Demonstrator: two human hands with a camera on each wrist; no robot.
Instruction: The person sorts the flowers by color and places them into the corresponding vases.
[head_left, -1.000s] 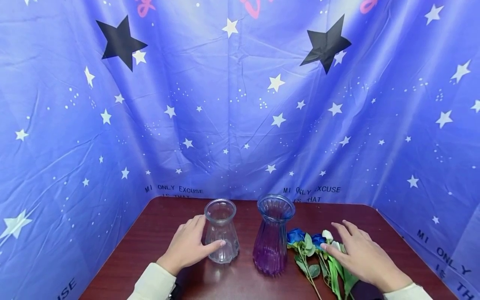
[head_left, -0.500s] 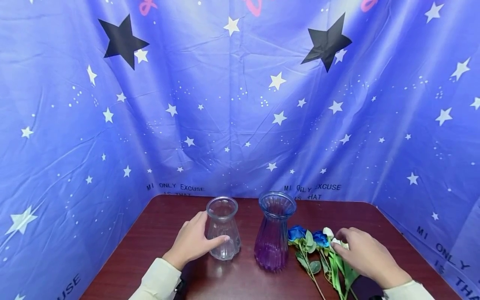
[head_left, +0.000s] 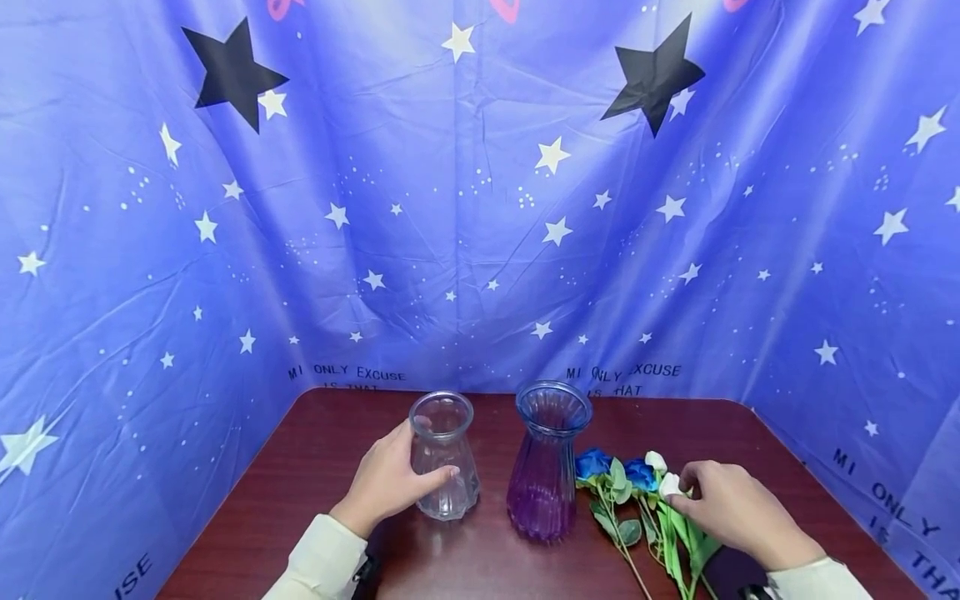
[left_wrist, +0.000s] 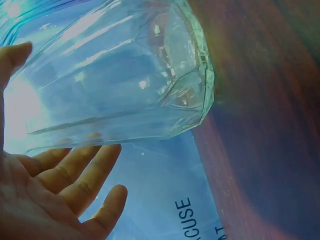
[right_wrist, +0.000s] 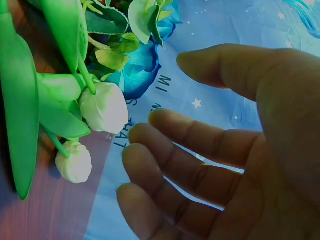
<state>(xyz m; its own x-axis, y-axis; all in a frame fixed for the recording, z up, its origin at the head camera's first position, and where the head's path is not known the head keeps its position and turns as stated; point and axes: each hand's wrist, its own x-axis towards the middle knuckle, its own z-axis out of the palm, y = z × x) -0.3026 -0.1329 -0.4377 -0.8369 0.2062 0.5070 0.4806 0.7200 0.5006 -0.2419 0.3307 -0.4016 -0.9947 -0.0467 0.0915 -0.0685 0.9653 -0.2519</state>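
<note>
A clear ribbed glass vase (head_left: 454,500) stands upright on the table. My left hand (head_left: 382,482) is around its left side, thumb in front and fingers behind. In the left wrist view, the fingers (left_wrist: 82,182) are loosely spread, tips at the glass vase (left_wrist: 125,75). My right hand (head_left: 738,510) hovers at the white tulips (head_left: 670,485), thumb and fingers apart. The right wrist view has nothing between those fingers (right_wrist: 200,135); a white tulip (right_wrist: 106,107) lies just past the fingertips. Blue roses (head_left: 640,475) lie beside the tulips, stems toward me.
Between the clear vase and the flowers stands a taller vase (head_left: 543,492), blue at the rim and purple below. The dark red wooden table (head_left: 315,467) ends against a blue star-printed cloth (head_left: 480,250) at the back and sides.
My right hand has moved down closer to the white tulips, its fingers more bent than before. The left hand stays around the clear vase, and the head view has shifted slightly.
</note>
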